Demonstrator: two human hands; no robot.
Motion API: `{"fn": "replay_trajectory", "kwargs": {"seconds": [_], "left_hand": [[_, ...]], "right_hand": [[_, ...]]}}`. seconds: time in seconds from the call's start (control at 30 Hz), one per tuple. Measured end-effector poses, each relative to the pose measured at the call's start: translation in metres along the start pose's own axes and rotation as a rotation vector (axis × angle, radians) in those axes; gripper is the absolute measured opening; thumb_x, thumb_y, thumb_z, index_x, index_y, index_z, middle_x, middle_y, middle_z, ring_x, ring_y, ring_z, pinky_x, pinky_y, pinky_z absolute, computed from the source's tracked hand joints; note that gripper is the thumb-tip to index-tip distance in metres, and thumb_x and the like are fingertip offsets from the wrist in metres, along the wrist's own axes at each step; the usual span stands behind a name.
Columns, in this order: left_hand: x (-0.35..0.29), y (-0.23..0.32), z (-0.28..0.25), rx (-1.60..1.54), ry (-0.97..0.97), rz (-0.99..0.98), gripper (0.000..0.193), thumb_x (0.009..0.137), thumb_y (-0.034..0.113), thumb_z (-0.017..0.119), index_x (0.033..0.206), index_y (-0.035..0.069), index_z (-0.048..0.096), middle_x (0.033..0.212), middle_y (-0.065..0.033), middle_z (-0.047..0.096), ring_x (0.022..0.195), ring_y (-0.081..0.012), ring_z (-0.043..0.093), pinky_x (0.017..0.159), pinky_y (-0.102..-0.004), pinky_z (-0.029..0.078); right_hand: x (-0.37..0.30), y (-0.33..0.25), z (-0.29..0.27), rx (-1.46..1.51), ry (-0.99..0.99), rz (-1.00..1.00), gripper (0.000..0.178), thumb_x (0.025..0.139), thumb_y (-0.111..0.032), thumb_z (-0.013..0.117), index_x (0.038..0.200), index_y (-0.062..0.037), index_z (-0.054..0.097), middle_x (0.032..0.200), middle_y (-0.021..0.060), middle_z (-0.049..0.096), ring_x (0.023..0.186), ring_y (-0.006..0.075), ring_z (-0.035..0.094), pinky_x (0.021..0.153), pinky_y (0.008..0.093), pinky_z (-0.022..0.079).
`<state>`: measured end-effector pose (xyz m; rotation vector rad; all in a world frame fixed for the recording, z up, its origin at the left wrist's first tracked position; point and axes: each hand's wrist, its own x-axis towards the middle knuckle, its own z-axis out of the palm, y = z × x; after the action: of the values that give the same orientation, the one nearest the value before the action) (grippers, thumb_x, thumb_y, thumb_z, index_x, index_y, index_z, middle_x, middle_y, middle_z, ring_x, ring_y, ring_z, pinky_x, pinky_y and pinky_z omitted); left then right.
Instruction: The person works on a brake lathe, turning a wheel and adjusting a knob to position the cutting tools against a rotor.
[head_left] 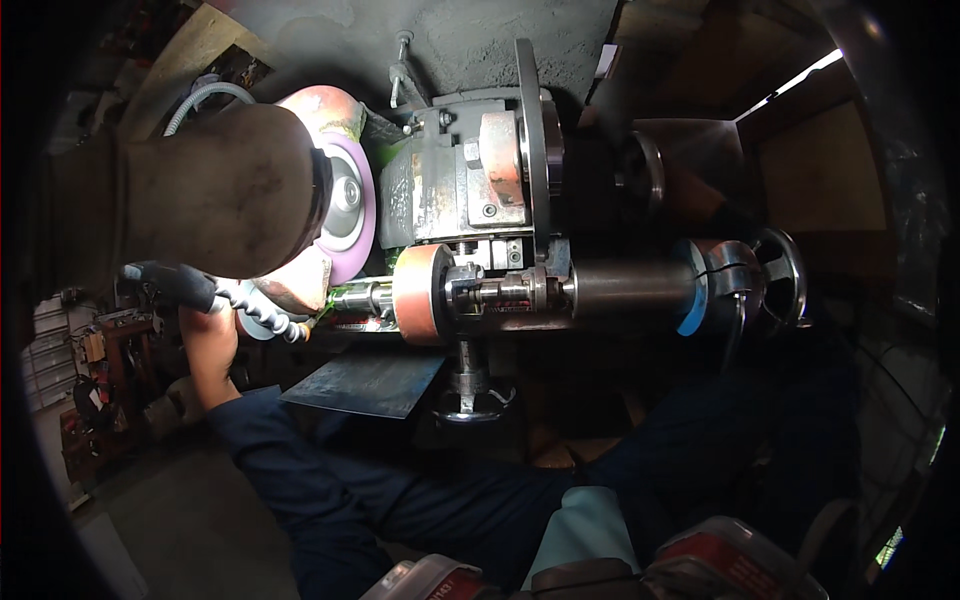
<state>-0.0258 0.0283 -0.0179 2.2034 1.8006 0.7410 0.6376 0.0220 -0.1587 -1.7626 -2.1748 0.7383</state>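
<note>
Far left: dim shelves [95,370] of tools in the back. Next, the left hand [205,335], reaching up in a dark blue sleeve [300,470], close around the black end of a bendy hose [250,308] with white beads. Fingers mostly hidden behind the hose, so cannot tell how tight the hold is. Above it, a big round grey housing [225,190]. Just right of that, a pink wheel [352,205] standing on edge. Hose tip near the bottom of the wheel. In the middle, a grey metal block [455,185] with rust marks. Under it, a small orange wheel [420,293] on a shiny shaft [505,292]. Below, a flat dark plate [365,383]. Further right, a steel tube [630,290] with a blue ring [693,300], then a round handwheel [780,275]. Right hand lost in the dark there; cannot tell if open or closed.
</note>
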Motion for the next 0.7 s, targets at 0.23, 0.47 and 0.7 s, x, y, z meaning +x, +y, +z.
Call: {"fn": "replay_trajectory", "kwargs": {"seconds": [0.23, 0.47, 0.7], "left_hand": [[0.002, 0.01, 0.014, -0.225, 0.037, -0.082, 0.012, 0.083, 0.001, 0.058, 0.094, 0.0, 0.058, 0.087, -0.0054, 0.061, 0.081, -0.0165, 0.057, 0.074, -0.0328, 0.047], [0.001, 0.002, 0.006, -0.044, 0.037, -0.027, 0.016, 0.081, 0.001, 0.058, 0.096, 0.0, 0.055, 0.088, -0.0103, 0.06, 0.079, -0.0211, 0.058, 0.071, -0.0336, 0.046], [-0.018, -0.015, -0.017, -0.023, 0.034, -0.026, 0.021, 0.078, -0.003, 0.056, 0.099, 0.0, 0.054, 0.088, -0.0098, 0.059, 0.08, -0.0209, 0.058, 0.07, -0.0348, 0.047]], "right_hand": [[-0.035, -0.038, -0.055, 0.463, -0.328, 0.425, 0.041, 0.099, -0.041, 0.049, 0.102, -0.0041, 0.067, 0.083, 0.0114, 0.068, 0.079, 0.0192, 0.065, 0.076, 0.0341, 0.05], [0.019, 0.024, 0.018, -0.199, 0.275, -0.133, 0.028, 0.088, -0.019, 0.058, 0.109, -0.0008, 0.064, 0.09, 0.0198, 0.068, 0.086, 0.0319, 0.068, 0.078, 0.0387, 0.053], [-0.017, -0.037, -0.013, -0.024, -0.523, 0.048, 0.028, 0.093, -0.019, 0.051, 0.113, -0.0023, 0.062, 0.092, 0.0184, 0.068, 0.088, 0.0296, 0.067, 0.079, 0.0378, 0.052]]}}
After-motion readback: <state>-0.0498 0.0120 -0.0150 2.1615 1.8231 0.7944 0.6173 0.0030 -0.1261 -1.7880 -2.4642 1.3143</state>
